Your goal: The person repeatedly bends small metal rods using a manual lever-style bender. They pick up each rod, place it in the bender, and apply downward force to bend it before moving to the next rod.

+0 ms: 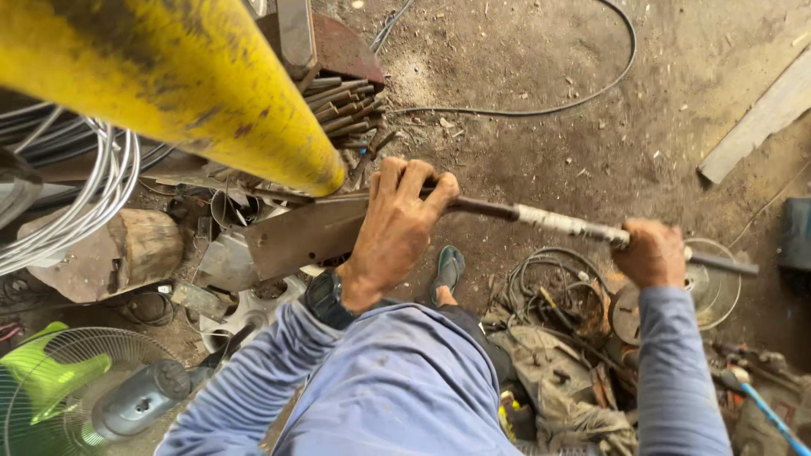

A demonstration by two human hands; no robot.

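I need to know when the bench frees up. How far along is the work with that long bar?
Done: nothing finished shows. In hand: left hand and right hand both grip the long bar, its far end at the metal plate. Left: a bundle of rods lies untouched behind.

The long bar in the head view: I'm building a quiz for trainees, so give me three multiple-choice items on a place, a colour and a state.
1. Where is the fan?
A. lower left
B. upper right
C. centre

2. What colour is the thick pipe?
A. blue
B. yellow
C. white

3. How is the long bar held?
A. by no hand
B. by one hand
C. by both hands

Key: A, it sits at the lower left corner; B, its paint is yellow; C, the left hand and right hand each close around it.
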